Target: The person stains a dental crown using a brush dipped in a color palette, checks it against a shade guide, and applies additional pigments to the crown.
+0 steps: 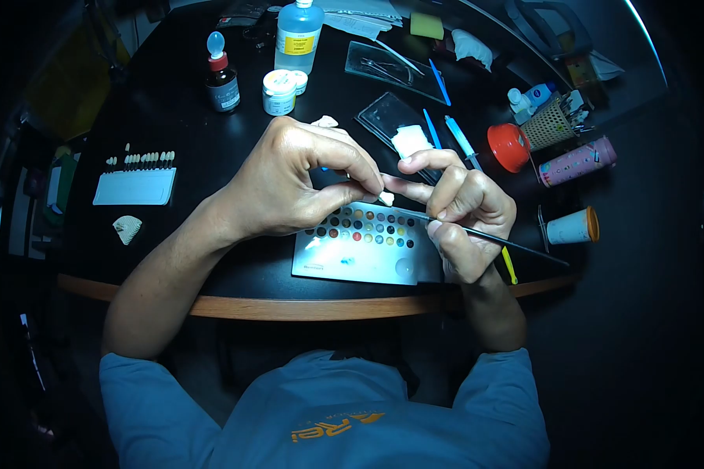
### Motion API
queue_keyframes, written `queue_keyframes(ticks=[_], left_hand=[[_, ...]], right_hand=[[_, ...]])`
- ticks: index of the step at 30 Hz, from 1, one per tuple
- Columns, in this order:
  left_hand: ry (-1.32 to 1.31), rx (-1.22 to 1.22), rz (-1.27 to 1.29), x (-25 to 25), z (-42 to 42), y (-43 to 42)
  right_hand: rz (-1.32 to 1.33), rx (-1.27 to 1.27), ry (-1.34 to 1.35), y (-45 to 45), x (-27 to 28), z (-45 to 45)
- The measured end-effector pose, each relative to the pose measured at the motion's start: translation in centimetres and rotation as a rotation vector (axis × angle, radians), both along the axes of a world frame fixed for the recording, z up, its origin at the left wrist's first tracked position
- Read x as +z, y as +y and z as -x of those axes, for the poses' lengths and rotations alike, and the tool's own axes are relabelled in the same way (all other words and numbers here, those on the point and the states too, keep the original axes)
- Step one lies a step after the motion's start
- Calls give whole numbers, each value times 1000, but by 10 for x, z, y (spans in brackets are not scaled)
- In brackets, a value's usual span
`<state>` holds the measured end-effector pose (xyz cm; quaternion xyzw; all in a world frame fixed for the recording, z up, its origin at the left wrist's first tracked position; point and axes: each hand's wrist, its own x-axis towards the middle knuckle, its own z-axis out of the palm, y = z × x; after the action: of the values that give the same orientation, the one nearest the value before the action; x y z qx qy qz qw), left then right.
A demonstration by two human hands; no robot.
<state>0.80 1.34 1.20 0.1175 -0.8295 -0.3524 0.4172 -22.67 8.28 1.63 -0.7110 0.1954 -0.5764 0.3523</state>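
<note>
Over the palette, my left hand (309,176) pinches a small tooth-coloured piece (386,198) between thumb and fingertips. My right hand (465,211) holds a thin dark brush (516,248), whose tip end points left toward the piece. Whether the tip touches it I cannot tell. One finger of my right hand reaches close to my left fingertips. Below both hands lies a white palette (352,264) with rows of small coloured wells, partly covered by my left hand.
A tooth shade guide (134,187) and a pale dental cast (127,228) lie left. Behind stand a dropper bottle (224,84), white jars (279,94) and a large bottle (298,39). At right are a red bowl (509,148), pink can (577,162) and cup (568,229).
</note>
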Motion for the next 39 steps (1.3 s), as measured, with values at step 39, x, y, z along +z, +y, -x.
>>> queue_keyframes(ticks=[39], left_hand=[[-29,-5,3,1,-2,0]], right_hand=[[6,-87,22,0,-3,-7]])
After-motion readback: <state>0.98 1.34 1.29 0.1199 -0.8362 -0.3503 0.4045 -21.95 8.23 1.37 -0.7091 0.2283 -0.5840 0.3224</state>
